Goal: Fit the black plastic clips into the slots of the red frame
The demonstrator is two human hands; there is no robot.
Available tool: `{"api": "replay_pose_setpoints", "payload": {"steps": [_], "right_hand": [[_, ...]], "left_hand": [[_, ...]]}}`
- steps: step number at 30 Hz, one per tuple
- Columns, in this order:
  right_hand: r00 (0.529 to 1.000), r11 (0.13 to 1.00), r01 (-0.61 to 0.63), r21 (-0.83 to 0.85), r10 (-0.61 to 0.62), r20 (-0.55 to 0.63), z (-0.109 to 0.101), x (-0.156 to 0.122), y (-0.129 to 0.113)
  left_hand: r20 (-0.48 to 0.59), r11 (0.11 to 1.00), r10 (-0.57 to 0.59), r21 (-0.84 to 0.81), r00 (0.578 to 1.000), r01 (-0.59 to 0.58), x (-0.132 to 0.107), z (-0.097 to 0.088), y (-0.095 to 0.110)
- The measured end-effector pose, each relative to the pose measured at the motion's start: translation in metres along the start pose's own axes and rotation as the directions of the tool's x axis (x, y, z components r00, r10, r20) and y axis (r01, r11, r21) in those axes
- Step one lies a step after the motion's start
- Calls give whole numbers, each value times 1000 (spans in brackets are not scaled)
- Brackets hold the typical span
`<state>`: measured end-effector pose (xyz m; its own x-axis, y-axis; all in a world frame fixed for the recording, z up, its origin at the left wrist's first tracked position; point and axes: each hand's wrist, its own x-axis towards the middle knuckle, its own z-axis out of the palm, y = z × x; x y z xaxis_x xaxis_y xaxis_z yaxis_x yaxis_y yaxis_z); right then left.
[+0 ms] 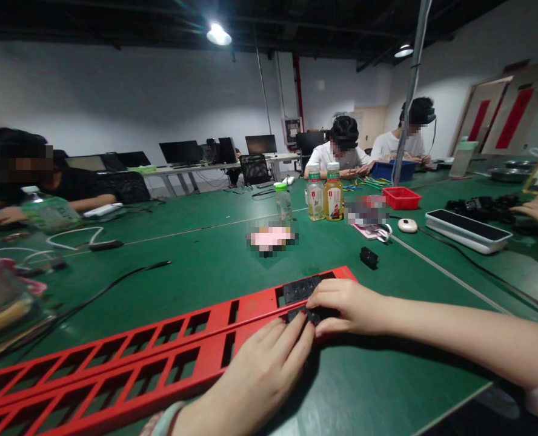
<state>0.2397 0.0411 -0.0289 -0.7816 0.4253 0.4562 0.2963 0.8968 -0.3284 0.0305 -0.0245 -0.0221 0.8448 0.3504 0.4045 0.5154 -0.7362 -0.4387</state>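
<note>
Both hands meet at the near end of a long red slotted frame (160, 351) lying flat on the green tabletop (214, 242). The left hand (260, 375) rests flat, grip released, fingers steadying the rail. Just beyond it, the right hand (346, 306) curls over a black socket module (312, 315), pressing it into a slot. A spare black module (369, 257) lies farther off.

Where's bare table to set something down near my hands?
Bare green mat lies between the red frame and the two bottles, and right of the small black part. The left edge is crowded with cables.
</note>
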Motion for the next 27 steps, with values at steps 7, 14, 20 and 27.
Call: {"api": "replay_pose_setpoints", "payload": {"steps": [7,14,20,27], "right_hand": [[999,997,49,-53,-49,1,0,-2,-2],[999,999,34,19,-34,10,-1,-5,-2],[1000,998,5,60,-7,19,-3,-7,-4],[999,999,13,34,-15,40,-4,-9,-6]], "left_hand": [[-6,1000,20,-13,1000,-20,-1,0,-1],[27,999,4,-47,1000,-2,-1,3,-1],[63,999,2,-43,998,1,-1,0,1],[37,999,8,-45,999,-6,-1,2,1]]}}
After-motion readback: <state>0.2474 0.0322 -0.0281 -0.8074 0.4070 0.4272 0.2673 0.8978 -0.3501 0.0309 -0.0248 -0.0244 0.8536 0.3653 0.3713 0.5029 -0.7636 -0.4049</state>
